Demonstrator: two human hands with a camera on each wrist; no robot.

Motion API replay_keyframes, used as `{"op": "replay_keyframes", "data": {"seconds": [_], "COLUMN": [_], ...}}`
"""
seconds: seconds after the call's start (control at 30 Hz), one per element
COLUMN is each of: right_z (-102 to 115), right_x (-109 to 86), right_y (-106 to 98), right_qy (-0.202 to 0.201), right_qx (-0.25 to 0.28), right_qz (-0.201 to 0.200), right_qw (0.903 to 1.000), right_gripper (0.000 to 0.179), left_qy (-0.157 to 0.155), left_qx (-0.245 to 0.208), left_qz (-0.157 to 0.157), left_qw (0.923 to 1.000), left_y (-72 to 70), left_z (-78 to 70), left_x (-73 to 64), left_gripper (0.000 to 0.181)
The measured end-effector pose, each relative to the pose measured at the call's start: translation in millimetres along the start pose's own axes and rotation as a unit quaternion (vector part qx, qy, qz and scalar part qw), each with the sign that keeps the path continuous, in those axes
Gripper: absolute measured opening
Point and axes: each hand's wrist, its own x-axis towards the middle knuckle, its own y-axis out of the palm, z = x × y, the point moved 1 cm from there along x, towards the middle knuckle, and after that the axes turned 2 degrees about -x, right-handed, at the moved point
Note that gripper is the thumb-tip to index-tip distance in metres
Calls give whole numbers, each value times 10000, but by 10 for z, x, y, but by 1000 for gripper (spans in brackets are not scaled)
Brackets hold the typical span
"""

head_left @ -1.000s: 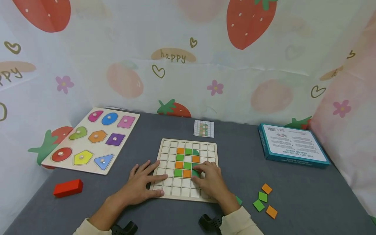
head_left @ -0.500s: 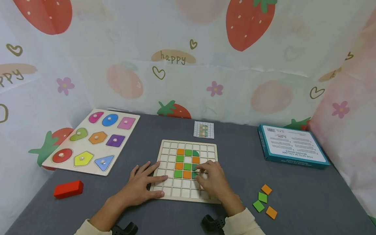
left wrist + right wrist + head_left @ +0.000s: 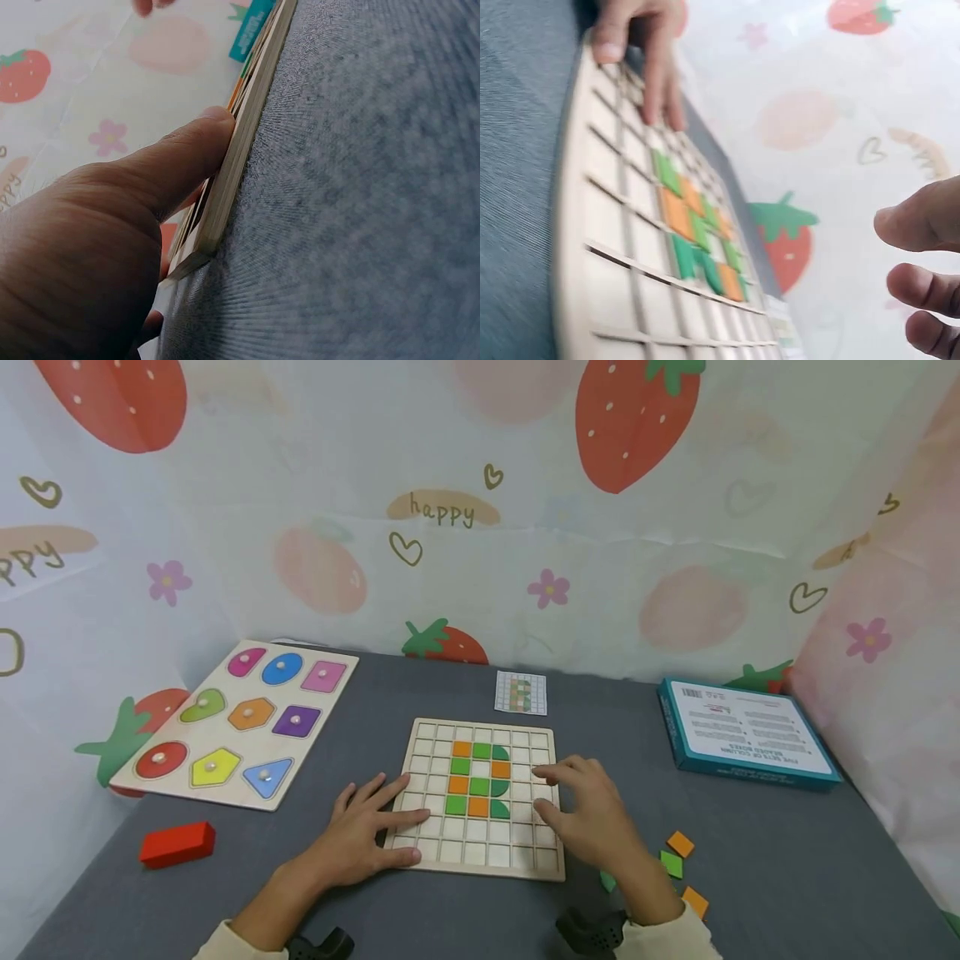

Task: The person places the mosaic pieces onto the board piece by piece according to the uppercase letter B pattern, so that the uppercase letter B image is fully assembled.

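A wooden grid board [image 3: 450,852] lies on the grey cloth, its middle cells filled with orange and light green square tiles and dark green rounded tiles. My left hand [image 3: 358,831] rests spread on the board's left edge; in the left wrist view the thumb [image 3: 191,146] presses along its side. Over the board's right edge hovers my right hand [image 3: 592,814], thumb and forefinger apart with nothing between them. Two dark green rounded tiles [image 3: 499,787] sit in the right column of the pattern, below an orange tile. In the right wrist view they look blurred.
A small pattern card [image 3: 534,693] lies behind the board. Loose orange and green tiles [image 3: 671,863] lie at right, partly behind my right forearm. A shape puzzle [image 3: 225,727] and a red block [image 3: 177,845] are at left; a teal box [image 3: 750,735] stands back right.
My right hand has let go of the dark green tile at the pattern's right column and moved right, its fingers spreading. The left hand stays on the board.
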Motion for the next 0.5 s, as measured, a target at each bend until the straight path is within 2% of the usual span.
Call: {"op": "replay_keyframes", "data": {"seconds": [0.27,0.5], "right_z": [-107,-345], "right_x": [-120,-256], "right_y": [-384,-667], "right_qy": [-111,-490], "right_qx": [-161,-230], "right_qz": [-50,-73], "right_qw": [9998,9985], "right_gripper": [38,43], "left_qy": [51,83], "left_qx": [-109,-151], "left_qz": [37,3], "left_qw": [9999,9999], "left_y": [-11,-2], "left_z": [-3,0], "left_x": [-16,-29], "left_gripper": [58,56]}}
